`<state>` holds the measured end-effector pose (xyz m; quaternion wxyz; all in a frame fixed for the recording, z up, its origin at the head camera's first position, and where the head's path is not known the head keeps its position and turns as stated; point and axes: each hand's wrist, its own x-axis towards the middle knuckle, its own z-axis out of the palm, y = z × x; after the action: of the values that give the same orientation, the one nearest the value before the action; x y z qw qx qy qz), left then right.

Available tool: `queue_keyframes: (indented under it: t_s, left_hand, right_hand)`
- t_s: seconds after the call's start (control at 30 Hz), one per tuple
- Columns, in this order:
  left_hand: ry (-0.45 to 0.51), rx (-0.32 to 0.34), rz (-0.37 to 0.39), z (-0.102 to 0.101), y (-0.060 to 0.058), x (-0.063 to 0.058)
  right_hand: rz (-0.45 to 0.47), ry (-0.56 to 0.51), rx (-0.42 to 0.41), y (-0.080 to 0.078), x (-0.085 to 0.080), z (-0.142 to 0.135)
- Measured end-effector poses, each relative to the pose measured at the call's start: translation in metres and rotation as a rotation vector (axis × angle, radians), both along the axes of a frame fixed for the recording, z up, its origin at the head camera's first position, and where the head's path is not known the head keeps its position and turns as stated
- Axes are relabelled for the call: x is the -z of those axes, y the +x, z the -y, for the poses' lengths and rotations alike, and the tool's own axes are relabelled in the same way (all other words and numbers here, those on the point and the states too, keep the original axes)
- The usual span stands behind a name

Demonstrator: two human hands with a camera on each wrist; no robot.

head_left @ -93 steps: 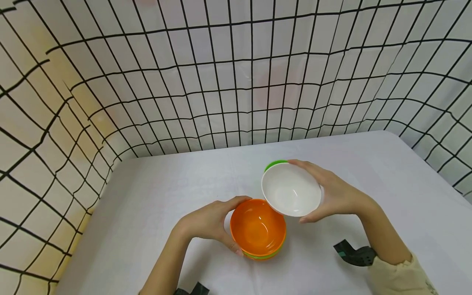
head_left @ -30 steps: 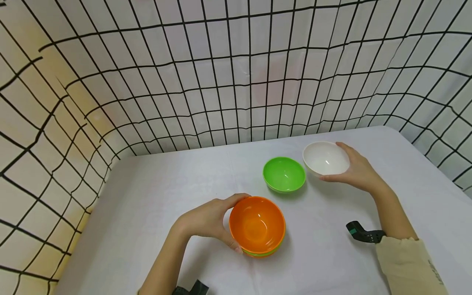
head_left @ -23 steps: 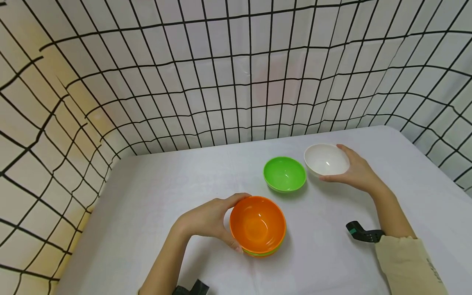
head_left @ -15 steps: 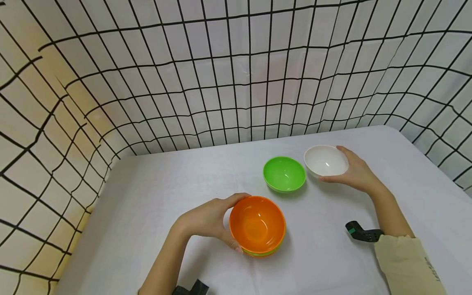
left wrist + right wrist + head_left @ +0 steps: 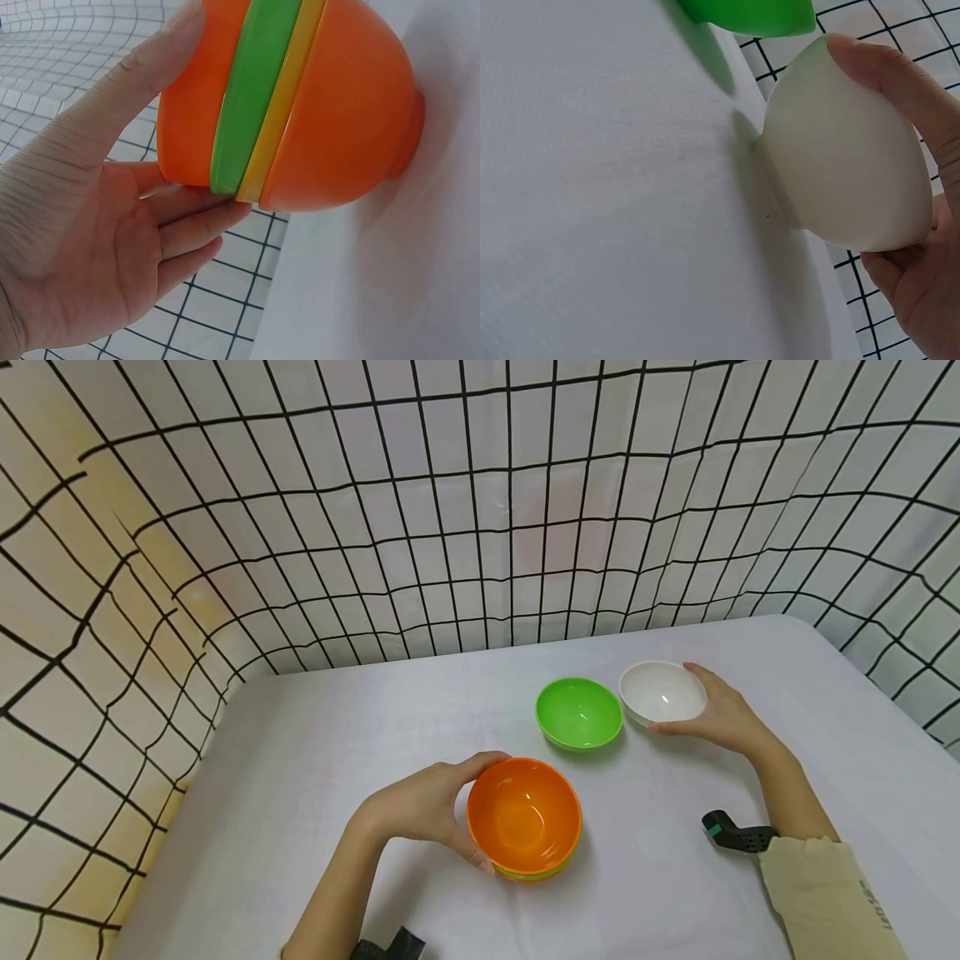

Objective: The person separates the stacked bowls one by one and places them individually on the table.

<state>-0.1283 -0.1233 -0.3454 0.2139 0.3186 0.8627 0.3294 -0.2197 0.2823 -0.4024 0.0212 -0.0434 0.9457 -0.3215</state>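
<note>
My left hand holds a nested stack of bowls from its left side, thumb and fingers spread around the rims. The orange bowl is on top. The left wrist view shows a green bowl and a yellow bowl beneath it, with another orange bowl at the bottom, its foot on the table. My right hand grips a white bowl by its right side. In the right wrist view the white bowl's foot is right at the tabletop. A single green bowl stands upright just left of it.
A white cloth-covered table lies under everything. Behind it and at both sides rises a black wire grid over white sheeting. Black straps with camera mounts sit on both wrists, the right mount hanging low near the table.
My right hand has carried the white bowl from over the green bowl to its right side, then lowered it slightly, uncovering the green bowl. The left hand and stack stay almost still.
</note>
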Motion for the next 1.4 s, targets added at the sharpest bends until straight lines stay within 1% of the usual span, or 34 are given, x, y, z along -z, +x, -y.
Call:
queue_keyframes:
  t_s: [0.23,0.63,0.93,1.03,1.2,1.3,1.4]
  left_hand:
    - [-0.002,0.001,0.000,-0.001,-0.001,-0.001]
    - [0.014,0.007,-0.001,0.000,-0.002,0.000]
    - [-0.006,0.004,-0.007,0.000,-0.001,0.002]
    - [0.001,0.011,-0.016,0.000,-0.001,0.002]
    - [0.007,0.015,-0.017,-0.001,-0.002,0.002]
    - [0.009,0.014,-0.012,-0.001,-0.002,0.001]
    - [0.009,0.009,-0.007,-0.001,-0.002,0.002]
  right_hand:
    - [0.044,-0.010,-0.033,0.000,-0.001,-0.004]
    - [0.059,-0.010,-0.090,-0.001,-0.003,-0.004]
    - [0.060,-0.012,-0.100,0.000,-0.001,-0.003]
    - [0.069,-0.016,-0.101,0.002,-0.003,-0.002]
    - [0.090,0.014,-0.102,0.004,-0.008,-0.004]
    - [0.049,0.031,-0.085,0.006,-0.014,-0.004]
    - [-0.029,0.015,-0.051,0.010,-0.023,0.001]
